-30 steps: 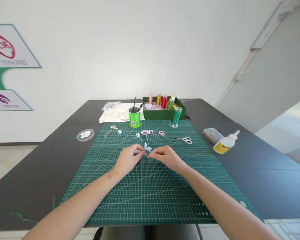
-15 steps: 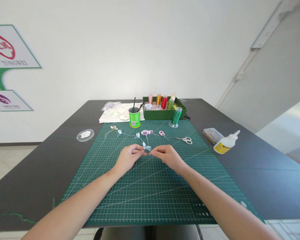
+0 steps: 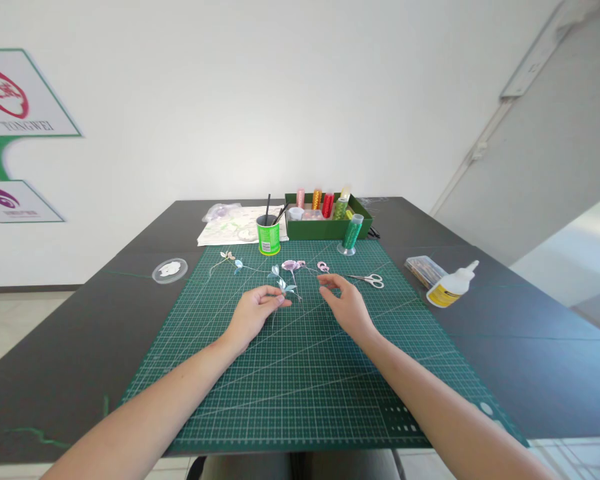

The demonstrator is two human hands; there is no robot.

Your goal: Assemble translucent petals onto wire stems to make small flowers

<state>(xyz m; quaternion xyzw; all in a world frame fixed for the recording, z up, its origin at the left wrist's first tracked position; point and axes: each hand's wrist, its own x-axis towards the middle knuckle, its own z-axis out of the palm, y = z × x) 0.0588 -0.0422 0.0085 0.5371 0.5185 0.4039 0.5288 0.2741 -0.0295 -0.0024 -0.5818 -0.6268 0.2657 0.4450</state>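
Away from the pale blue flower (image 3: 287, 288) the right hand (image 3: 347, 305) is now drawn, its fingers loosely parted with nothing gripped; over the green mat (image 3: 300, 380), the flower is pinched by the left hand (image 3: 253, 312) alone.

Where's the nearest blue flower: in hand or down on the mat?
In hand: the left hand pinches the flower, which shows just past its fingers. The right hand is open, apart from it.
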